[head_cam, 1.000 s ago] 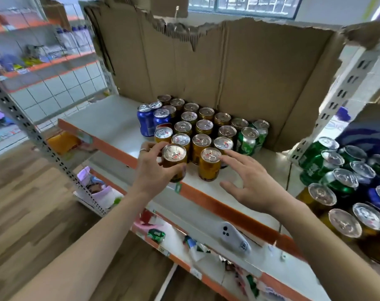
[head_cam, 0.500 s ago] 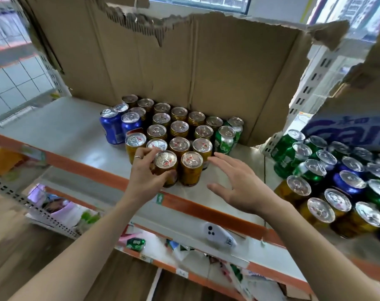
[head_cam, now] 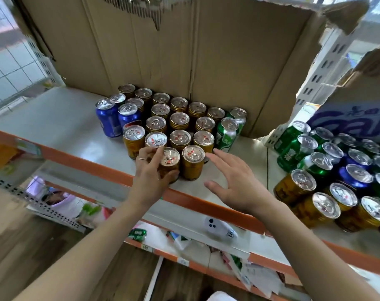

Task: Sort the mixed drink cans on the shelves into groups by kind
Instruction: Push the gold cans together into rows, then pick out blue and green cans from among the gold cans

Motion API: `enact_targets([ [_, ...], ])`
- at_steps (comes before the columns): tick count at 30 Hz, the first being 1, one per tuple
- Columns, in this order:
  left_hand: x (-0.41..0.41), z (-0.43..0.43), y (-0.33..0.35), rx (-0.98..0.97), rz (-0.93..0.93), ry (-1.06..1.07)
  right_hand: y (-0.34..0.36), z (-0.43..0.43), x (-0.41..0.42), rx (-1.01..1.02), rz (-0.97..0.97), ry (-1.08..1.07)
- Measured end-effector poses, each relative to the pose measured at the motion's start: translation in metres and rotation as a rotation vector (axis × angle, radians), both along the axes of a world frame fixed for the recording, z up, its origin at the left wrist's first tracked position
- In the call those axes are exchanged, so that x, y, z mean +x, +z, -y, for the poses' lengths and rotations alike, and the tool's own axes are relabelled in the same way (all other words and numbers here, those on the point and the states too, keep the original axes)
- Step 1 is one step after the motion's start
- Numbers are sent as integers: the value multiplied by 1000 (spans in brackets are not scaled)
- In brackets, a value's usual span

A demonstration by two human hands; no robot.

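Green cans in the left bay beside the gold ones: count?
2. Front green can stands right of the gold cans; rear green can is behind it, by the cardboard. More could be hidden.

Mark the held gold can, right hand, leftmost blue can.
Held gold can (head_cam: 169, 156), head view, lid.
Right hand (head_cam: 236, 181), head view, back.
Leftmost blue can (head_cam: 107, 124), head view, side.

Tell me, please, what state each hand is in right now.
Left hand: grips a gold can in the front row.
Right hand: open, fingers spread, holding nothing.
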State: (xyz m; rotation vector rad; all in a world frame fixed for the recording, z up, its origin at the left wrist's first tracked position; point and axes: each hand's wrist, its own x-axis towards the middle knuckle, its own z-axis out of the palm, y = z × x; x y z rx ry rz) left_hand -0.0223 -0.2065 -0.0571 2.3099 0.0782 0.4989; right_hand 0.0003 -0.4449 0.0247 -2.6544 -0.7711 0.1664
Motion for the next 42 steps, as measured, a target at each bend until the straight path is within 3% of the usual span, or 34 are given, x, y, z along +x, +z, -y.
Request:
enact_targets([
  [11,-20,13,25,373,-61,79,6,7,12,106,44,47],
  [28,-24,-21,76,374,74,255,27,-16,45,191,124,84],
  [37,34,-99,73,328,74,192,34,-72,73,142,95,-57],
  [42,69,-156,67,301,39,140,39,-98,97,19,97,-230],
])
